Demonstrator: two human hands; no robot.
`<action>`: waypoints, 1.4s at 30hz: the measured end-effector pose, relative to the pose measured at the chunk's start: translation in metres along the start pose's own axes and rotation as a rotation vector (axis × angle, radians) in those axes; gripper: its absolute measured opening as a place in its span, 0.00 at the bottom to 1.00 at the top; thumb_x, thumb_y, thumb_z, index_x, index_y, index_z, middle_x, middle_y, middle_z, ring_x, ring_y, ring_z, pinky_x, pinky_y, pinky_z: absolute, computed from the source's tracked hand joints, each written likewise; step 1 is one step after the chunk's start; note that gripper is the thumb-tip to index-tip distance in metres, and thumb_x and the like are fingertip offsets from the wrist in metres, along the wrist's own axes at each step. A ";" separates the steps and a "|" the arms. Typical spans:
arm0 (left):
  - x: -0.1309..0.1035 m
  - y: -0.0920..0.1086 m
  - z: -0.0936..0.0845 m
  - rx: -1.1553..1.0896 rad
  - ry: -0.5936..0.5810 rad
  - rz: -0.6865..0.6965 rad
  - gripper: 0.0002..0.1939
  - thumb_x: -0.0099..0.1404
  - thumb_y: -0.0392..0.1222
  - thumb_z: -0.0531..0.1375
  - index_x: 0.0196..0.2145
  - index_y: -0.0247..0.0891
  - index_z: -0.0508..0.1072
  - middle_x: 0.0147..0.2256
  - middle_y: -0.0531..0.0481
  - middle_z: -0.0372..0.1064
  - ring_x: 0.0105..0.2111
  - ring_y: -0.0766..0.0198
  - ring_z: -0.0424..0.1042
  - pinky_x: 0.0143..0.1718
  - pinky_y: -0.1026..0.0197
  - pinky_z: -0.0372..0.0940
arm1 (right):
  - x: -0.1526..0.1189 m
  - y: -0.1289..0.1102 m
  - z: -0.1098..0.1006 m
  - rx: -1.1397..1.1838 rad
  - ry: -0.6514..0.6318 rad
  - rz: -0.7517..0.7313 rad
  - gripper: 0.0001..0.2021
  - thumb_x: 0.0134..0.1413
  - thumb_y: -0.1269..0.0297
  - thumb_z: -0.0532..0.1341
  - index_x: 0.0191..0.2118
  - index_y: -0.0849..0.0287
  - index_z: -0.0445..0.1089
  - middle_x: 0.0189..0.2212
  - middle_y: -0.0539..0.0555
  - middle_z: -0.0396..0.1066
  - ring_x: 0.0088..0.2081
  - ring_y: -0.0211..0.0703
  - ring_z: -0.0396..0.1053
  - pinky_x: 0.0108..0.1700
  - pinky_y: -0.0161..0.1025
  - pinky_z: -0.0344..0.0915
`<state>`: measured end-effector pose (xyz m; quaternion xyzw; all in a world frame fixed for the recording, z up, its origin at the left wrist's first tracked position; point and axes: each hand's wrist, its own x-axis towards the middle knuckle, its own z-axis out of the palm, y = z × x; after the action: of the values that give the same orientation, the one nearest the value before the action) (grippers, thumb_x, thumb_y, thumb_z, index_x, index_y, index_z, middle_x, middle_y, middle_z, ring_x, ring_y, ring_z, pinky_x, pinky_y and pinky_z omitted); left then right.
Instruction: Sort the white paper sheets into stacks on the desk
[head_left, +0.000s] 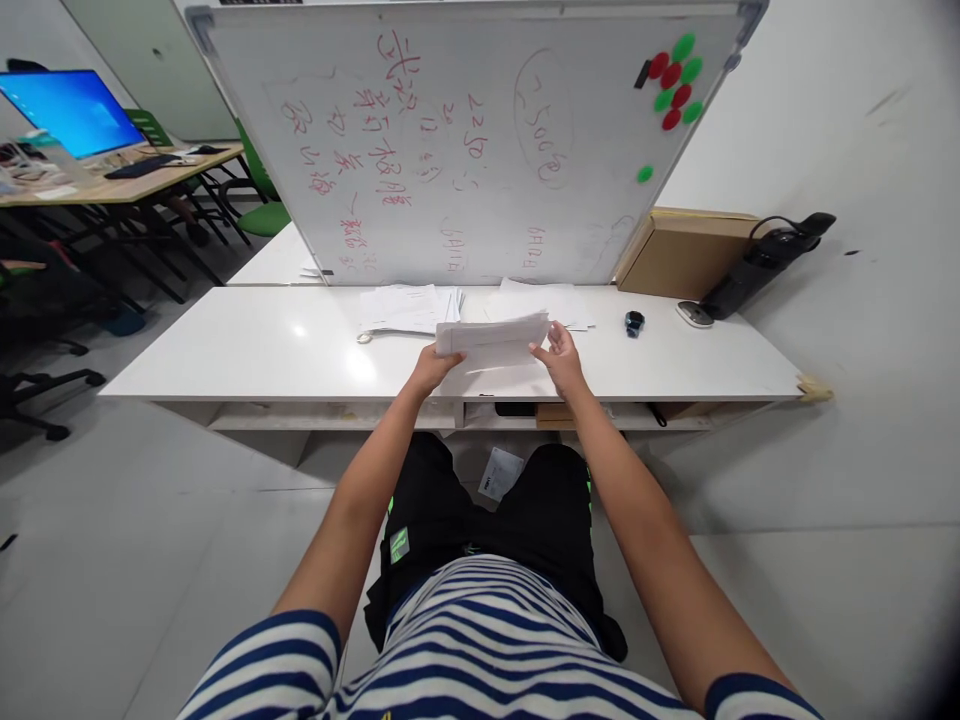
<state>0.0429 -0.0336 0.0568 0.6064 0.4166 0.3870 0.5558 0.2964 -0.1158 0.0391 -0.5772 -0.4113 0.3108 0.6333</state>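
A small stack of white paper sheets (495, 335) is held up on its long edge just above the white desk. My left hand (435, 368) grips its left end, with the thumb on the near face. At the right end, my right hand (561, 358) has its thumb against the near face and its fingers curled by the side edge. Behind the held stack lie two piles: loose papers (397, 308) on the left, partly covered, and more sheets (574, 300) on the right. A small pale ring-shaped roll (364, 338) rests by the left pile.
A whiteboard (480, 220) with red writing and magnets stands at the desk's (247, 350) back. To the right are a watch (634, 322), a computer mouse (694, 314), a black bottle (765, 270) and a cardboard box (682, 255). A shelf runs under the desktop.
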 end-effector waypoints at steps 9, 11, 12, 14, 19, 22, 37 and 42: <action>-0.002 -0.005 -0.001 -0.004 -0.038 0.013 0.29 0.46 0.49 0.69 0.44 0.31 0.74 0.45 0.40 0.73 0.46 0.51 0.70 0.49 0.51 0.63 | -0.015 0.014 0.016 -0.031 -0.083 -0.059 0.34 0.42 0.57 0.66 0.57 0.59 0.58 0.55 0.60 0.65 0.56 0.46 0.63 0.59 0.47 0.55; -0.002 -0.006 -0.001 -0.011 -0.036 0.021 0.29 0.46 0.49 0.69 0.44 0.32 0.74 0.45 0.41 0.73 0.46 0.52 0.70 0.49 0.51 0.63 | -0.016 0.018 0.019 -0.071 -0.072 -0.027 0.35 0.41 0.56 0.66 0.57 0.59 0.59 0.55 0.61 0.64 0.56 0.47 0.62 0.59 0.48 0.55; -0.002 -0.006 0.000 -0.010 -0.033 0.022 0.29 0.47 0.50 0.69 0.44 0.32 0.74 0.45 0.41 0.73 0.46 0.52 0.70 0.49 0.51 0.63 | -0.017 0.019 0.020 -0.085 -0.072 -0.012 0.35 0.41 0.56 0.66 0.57 0.59 0.60 0.56 0.61 0.64 0.57 0.47 0.61 0.59 0.47 0.55; -0.003 -0.007 0.000 0.002 -0.033 0.018 0.29 0.47 0.50 0.69 0.44 0.32 0.74 0.44 0.41 0.73 0.46 0.51 0.71 0.49 0.51 0.63 | -0.019 0.018 0.021 -0.097 -0.064 0.000 0.35 0.41 0.55 0.66 0.57 0.60 0.61 0.57 0.61 0.63 0.58 0.48 0.59 0.60 0.47 0.54; -0.011 -0.002 -0.001 0.049 -0.085 0.012 0.26 0.50 0.51 0.68 0.44 0.33 0.75 0.45 0.41 0.73 0.47 0.50 0.70 0.49 0.51 0.64 | -0.027 0.008 0.017 -0.144 -0.022 0.014 0.27 0.41 0.54 0.65 0.48 0.61 0.69 0.49 0.60 0.70 0.52 0.51 0.66 0.55 0.49 0.60; -0.023 0.005 0.003 0.091 -0.093 -0.011 0.26 0.51 0.52 0.67 0.44 0.33 0.75 0.46 0.40 0.73 0.47 0.49 0.70 0.48 0.52 0.65 | -0.037 0.000 0.007 -0.063 0.003 0.056 0.21 0.42 0.52 0.66 0.41 0.60 0.71 0.41 0.58 0.75 0.44 0.52 0.71 0.49 0.50 0.66; -0.119 -0.039 0.049 0.020 -0.471 -0.318 0.22 0.47 0.51 0.70 0.39 0.37 0.77 0.41 0.43 0.75 0.43 0.48 0.73 0.43 0.52 0.68 | -0.199 0.017 -0.068 0.289 -0.284 0.627 0.23 0.41 0.57 0.70 0.47 0.51 0.72 0.52 0.54 0.70 0.55 0.56 0.66 0.59 0.57 0.59; -0.117 -0.035 0.057 -0.281 -0.551 -0.409 0.30 0.47 0.49 0.71 0.47 0.34 0.74 0.49 0.38 0.71 0.48 0.49 0.70 0.51 0.49 0.64 | -0.193 -0.001 -0.072 0.255 -0.206 0.540 0.24 0.40 0.54 0.70 0.46 0.51 0.72 0.50 0.55 0.72 0.54 0.56 0.67 0.59 0.56 0.59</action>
<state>0.0521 -0.1617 0.0164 0.5099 0.3066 0.1436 0.7908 0.2688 -0.3179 0.0094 -0.5471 -0.2626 0.5736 0.5502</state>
